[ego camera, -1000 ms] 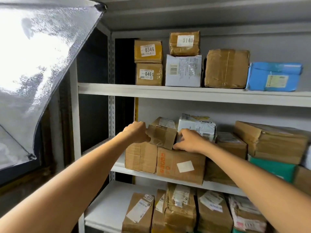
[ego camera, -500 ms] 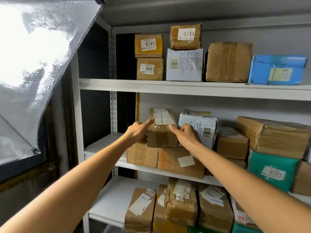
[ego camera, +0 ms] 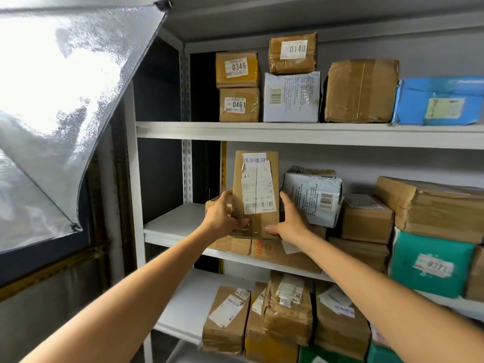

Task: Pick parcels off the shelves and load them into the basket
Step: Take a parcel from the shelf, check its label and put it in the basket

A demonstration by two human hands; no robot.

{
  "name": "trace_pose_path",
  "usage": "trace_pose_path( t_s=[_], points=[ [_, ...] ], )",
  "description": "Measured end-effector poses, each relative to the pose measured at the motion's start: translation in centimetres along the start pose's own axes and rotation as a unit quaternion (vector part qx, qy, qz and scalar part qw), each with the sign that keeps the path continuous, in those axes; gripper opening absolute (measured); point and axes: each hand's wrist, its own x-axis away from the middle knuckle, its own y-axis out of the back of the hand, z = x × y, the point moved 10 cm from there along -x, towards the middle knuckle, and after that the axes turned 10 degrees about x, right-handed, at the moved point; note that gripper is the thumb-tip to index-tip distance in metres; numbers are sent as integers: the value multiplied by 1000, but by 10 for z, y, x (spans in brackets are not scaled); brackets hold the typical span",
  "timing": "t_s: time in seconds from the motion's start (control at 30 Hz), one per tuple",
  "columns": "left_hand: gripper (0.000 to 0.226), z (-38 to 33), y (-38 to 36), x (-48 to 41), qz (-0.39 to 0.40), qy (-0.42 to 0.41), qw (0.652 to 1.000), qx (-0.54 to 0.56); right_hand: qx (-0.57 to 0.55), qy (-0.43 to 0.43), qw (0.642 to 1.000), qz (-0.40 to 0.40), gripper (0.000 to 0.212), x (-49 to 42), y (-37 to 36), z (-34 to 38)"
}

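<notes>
A tall brown cardboard parcel with a white printed label (ego camera: 255, 195) is gripped at its lower end between both hands, just left of the frame's centre. The left hand (ego camera: 222, 216) is curled round the parcel's left edge, with the thumb laid across the lower front. The right hand (ego camera: 290, 221) is clamped on the right edge with its thumb also on the lower front; its other fingers are hidden behind the cardboard. The parcel is held upright with its label towards the camera, in front of the white middle shelf board (ego camera: 172, 224). Whether its base touches the cartons below cannot be told.

Just below the hands, a squat brown carton (ego camera: 230, 246) and an orange-printed brown carton (ego camera: 272, 254) are seen on that board. A white plastic-wrapped parcel with a barcode (ego camera: 314, 195) lies just right of the held one. At the right edge a teal plastic mailer marked 0371 (ego camera: 429, 263) is stacked under brown cartons.

On the white upper shelf board (ego camera: 288, 132), small brown boxes numbered 0346 (ego camera: 237, 69), 0461 (ego camera: 239, 104) and 0140 (ego camera: 292, 52) are stacked. A crinkled silver reflective sheet (ego camera: 52, 87) fills the upper left.
</notes>
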Motion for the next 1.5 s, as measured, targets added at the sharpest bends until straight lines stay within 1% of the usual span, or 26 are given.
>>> trace_pose_path(
  t_s=[0.07,0.13,0.23,0.33,0.43,0.57,0.67,0.77,0.87,0.93,1.0,1.1,1.27,1.4,1.5],
  points=[
    [90,-7,-1,7,2,-35,999,1,2,29,999,-22,95,4,4,4],
    [93,-18,3,13,-13,-80,997,13,0,56,997,-55,92,7,12,9],
    [96,-36,14,21,-57,-138,988,48,7,108,988,-106,90,14,33,24],
    [95,-65,17,27,-92,-197,974,66,15,152,979,-135,90,18,58,40],
    [94,-96,3,30,-86,-238,964,84,40,164,969,-179,92,24,89,42],
    [93,-127,-44,31,-38,-280,953,110,64,146,960,-231,93,47,137,18],
    [91,-141,-102,34,28,-291,945,145,57,116,958,-257,92,81,175,-17],
    [90,-161,-179,46,111,-305,928,185,61,65,952,-292,95,128,224,-62],
    [92,-185,-271,69,204,-303,899,241,106,9,928,-356,100,192,281,-104],
    [91,-206,-328,94,244,-311,878,269,120,-33,915,-385,99,241,315,-129],
    [89,-227,-383,126,281,-317,856,297,141,-77,894,-418,97,296,345,-151],
    [90,-251,-461,183,349,-297,824,333,185,-134,854,-467,96,378,383,-177],
    [92,-290,-576,296,455,-269,768,362,241,-213,790,-522,92,515,423,-212],
    [93,-326,-642,400,535,-263,709,376,302,-261,712,-577,82,628,444,-215],
    [92,-357,-672,478,593,-267,655,385,330,-323,641,-612,86,709,453,-211]
  ],
)
